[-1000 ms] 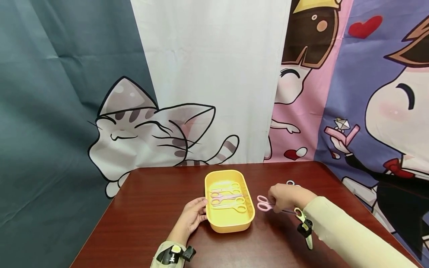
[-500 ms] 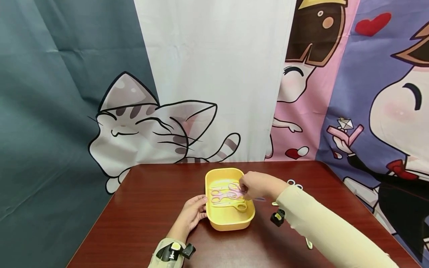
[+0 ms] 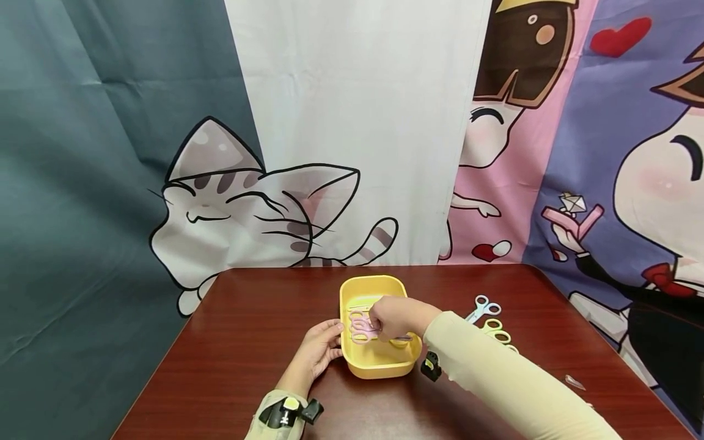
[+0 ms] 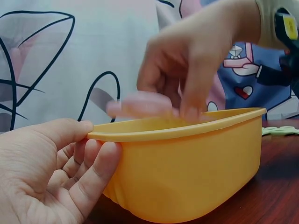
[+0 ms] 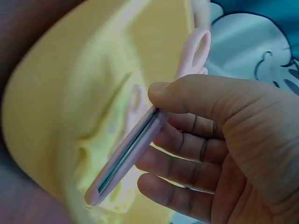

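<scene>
In the head view, a yellow plastic tray (image 3: 379, 371) stands mid-table. My left hand (image 3: 317, 349) grips its left rim, thumb on top and fingers against the outer wall, as the left wrist view shows. Over the tray, my right hand (image 3: 400, 318) pinches a pair of pink scissors (image 5: 133, 151) between thumb and fingers. The scissors' handle loops point left, and their blades lie closed in a pink casing. Beneath them, more scissors lie on the tray floor, yellow (image 5: 93, 158) and pink ones, blurred in the right wrist view and partly covered by my right hand.
Right of the tray on the dark red table (image 3: 264, 318) lie light blue scissors (image 3: 476, 314) and green scissors (image 3: 497, 330), partly behind my right sleeve. A small clear piece (image 3: 574, 382) lies farther right. A printed cartoon curtain (image 3: 352, 122) hangs behind the table.
My right hand has carried the pink scissors leftward from the table, over the tray's right rim, to above its middle. The left hand keeps its hold on the rim.
</scene>
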Tool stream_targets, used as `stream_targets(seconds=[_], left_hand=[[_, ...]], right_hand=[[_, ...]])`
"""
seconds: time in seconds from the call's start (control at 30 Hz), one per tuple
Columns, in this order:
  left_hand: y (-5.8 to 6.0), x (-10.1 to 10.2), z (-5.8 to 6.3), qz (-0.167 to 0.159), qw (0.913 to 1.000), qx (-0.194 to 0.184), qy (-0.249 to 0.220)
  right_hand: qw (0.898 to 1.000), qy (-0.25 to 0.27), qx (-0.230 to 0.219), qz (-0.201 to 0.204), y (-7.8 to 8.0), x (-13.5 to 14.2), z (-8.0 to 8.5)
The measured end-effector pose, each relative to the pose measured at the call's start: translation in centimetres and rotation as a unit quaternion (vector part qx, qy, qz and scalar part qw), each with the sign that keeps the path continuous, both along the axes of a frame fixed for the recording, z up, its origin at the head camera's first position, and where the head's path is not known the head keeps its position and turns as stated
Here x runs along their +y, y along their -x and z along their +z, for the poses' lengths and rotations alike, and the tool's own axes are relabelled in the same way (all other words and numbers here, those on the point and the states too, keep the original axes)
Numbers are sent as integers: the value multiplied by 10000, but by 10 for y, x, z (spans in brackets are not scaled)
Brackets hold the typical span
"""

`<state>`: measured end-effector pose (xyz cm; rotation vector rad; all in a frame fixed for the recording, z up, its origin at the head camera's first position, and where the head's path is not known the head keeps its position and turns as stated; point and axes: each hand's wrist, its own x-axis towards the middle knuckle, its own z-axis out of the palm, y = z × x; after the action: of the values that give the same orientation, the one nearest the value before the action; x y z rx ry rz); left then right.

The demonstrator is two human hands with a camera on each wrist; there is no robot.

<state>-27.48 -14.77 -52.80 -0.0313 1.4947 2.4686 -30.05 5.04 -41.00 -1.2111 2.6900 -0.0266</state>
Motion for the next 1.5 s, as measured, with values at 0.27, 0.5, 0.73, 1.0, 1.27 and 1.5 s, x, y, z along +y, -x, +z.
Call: stream_targets(seconds=[0.27,0.5,0.73,1.0,1.27,1.5], left_hand=[[0,0,-2,-114,9997,164,-159],[-1,-1,-3,-114,9996,209,-160],[-2,-2,0,-53,9999,84,-69],[-1,-1,0,-74,9999,-22,-72],[-2,-2,-2,-167,9998,113,-82],[-1,-1,-1,-237,9997,48,-107]], right_hand=[[9994,-319,81,86,-11,-6,-24],[9985,-389,347,149,-16,-7,-39],[9970,-225,633,389,-17,-6,-48],[9949,-23,954,317,-17,-1,-55],[9942,69,1069,60,-19,2,-55],[9929,344,1134,109,-18,8,-57]])
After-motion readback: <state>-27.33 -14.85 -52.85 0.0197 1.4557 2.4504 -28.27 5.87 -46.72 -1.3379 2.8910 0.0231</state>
